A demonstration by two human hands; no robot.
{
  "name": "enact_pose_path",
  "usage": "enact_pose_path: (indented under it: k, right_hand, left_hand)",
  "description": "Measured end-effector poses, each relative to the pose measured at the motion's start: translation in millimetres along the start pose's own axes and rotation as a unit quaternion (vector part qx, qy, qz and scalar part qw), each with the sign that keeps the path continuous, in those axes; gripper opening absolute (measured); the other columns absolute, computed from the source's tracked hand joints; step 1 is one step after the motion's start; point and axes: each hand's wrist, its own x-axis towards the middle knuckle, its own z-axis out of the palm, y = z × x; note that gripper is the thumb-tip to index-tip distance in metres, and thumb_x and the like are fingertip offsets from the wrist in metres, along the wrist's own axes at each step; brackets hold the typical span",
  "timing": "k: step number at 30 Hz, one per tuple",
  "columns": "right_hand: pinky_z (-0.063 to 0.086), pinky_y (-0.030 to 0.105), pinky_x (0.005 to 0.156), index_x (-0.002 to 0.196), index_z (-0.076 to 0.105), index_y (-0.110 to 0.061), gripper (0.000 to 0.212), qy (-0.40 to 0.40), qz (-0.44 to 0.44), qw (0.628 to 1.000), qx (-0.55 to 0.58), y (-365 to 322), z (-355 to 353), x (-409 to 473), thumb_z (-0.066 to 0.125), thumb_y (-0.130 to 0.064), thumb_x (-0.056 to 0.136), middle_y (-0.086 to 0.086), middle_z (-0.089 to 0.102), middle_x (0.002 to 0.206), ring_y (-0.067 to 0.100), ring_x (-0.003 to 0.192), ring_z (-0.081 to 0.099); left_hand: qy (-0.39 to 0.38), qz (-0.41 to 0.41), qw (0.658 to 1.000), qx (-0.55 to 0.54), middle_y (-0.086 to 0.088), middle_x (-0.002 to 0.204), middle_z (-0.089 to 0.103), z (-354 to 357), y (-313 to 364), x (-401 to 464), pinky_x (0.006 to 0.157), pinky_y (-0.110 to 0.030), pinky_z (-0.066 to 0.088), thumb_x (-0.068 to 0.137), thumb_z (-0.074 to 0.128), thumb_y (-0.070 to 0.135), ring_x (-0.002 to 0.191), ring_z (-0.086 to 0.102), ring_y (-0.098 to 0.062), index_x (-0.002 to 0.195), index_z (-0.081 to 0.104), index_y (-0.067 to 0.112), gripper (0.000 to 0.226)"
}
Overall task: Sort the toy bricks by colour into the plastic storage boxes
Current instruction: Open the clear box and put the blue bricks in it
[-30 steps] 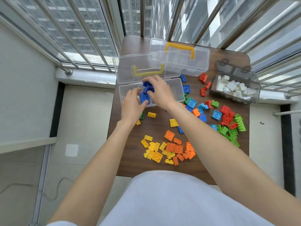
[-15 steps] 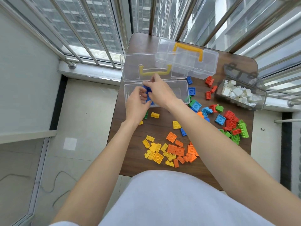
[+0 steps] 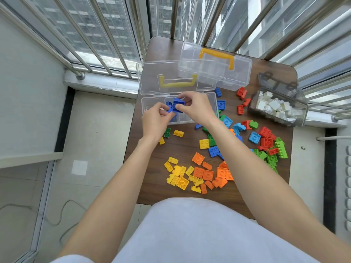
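both hands, left hand [image 3: 155, 118] and right hand [image 3: 195, 107], grip blue bricks [image 3: 177, 106] over the open clear box [image 3: 150, 103].

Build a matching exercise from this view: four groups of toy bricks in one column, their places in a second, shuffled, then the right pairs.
Things
1. white bricks
2. dark blue bricks
3. yellow bricks
4. long green brick

Places
A. near edge of the table, left of the orange bricks
B. between both hands, above the open clear box
C. inside the smoky box at far right
D. loose at the table's right edge

Pairs: 1-C, 2-B, 3-A, 4-D
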Motion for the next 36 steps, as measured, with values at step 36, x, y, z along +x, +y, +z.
enact_pose_path:
  k: [36]
  right_hand:
    - [0.044, 0.036, 0.081, 0.118, 0.066, -0.015, 0.027, -0.041, -0.055, 0.969, -0.239, -8.1, 14.5, 21.9, 0.051, -0.020, 0.096, 0.011, 0.058, 0.113, 0.031, 0.107, 0.055]
  left_hand:
    - [-0.031, 0.046, 0.997, 0.059, 0.007, 0.108, 0.061, 4.3, -13.7, 2.7, 0.073, -0.024, 0.048, 0.079, 0.074, 0.026, 0.085, 0.060, -0.006, 0.118, 0.050, 0.019, 0.046]
